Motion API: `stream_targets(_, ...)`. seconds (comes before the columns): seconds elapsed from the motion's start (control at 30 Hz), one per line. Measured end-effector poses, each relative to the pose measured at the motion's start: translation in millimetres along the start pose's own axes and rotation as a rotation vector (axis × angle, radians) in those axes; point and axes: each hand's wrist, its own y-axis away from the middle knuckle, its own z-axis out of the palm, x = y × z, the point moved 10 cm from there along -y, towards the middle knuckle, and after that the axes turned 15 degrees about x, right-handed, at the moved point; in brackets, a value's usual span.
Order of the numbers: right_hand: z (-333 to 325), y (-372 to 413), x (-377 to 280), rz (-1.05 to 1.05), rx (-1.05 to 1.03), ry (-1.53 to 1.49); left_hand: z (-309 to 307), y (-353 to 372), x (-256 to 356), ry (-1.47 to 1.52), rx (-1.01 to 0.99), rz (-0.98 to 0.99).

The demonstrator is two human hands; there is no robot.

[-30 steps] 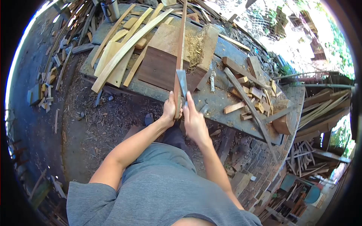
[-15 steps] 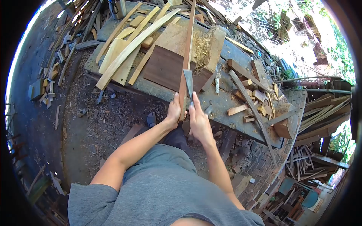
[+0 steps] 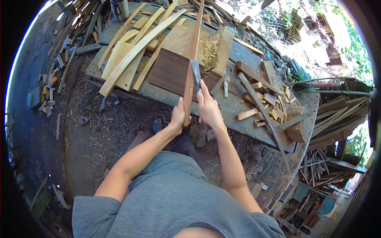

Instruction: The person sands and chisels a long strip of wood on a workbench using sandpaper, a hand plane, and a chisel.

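Observation:
My left hand (image 3: 178, 114) is wrapped round the near end of a long reddish-brown wooden strip (image 3: 191, 65), which runs away from me over the workbench. In my right hand (image 3: 209, 109) is a tool with a wide flat metal blade (image 3: 195, 71); its handle is mostly hidden by my fingers. The blade lies against the right side of the strip. Under the strip on the bench is a dark brown board (image 3: 168, 73), with a pile of shavings (image 3: 210, 53) beyond it to the right.
Pale wooden slats (image 3: 137, 55) lie on the bench's left part. Small wood blocks (image 3: 272, 99) and a long grey stick (image 3: 264, 111) are on the right, by a thick block (image 3: 297, 129). A metal flask (image 3: 120, 10) stands at the back left.
My right hand and the blade have moved forward along the strip, away from me. My left hand still holds the strip's near end, and the view has shifted slightly.

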Motion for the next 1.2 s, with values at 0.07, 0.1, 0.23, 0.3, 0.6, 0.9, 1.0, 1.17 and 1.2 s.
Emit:
stream_targets(0.07,9,-28,5,0.015,0.031,0.021,4,1,4,0.004,-0.011,0.006)
stream_targets(0.1,10,-37,2,0.028,0.058,0.042,5,-2,3,0.004,0.010,0.031)
stream_targets(0.23,12,8,1,0.037,-0.002,0.070,7,3,4,0.040,-0.034,-0.013)
stream_targets(0.3,11,21,4,0.057,-0.011,0.029,5,-1,3,0.045,-0.049,0.006)
stream_targets(0.6,-1,-41,-1,0.198,-0.014,-0.045,-4,-4,-7,0.014,-0.003,-0.025)
stream_targets(0.9,15,-46,5,0.081,0.013,-0.060,3,-13,-4,0.016,-0.029,0.000)
stream_targets(1.0,24,-68,11,0.149,0.047,-0.068,2,-17,-14,0.058,-0.005,-0.003)
stream_targets(1.17,17,-29,14,0.076,0.049,-0.074,0,-11,-6,0.012,-0.012,-0.010)
stream_targets(1.2,13,-29,7,0.114,0.017,-0.074,-1,-9,-4,0.007,-0.013,-0.008)
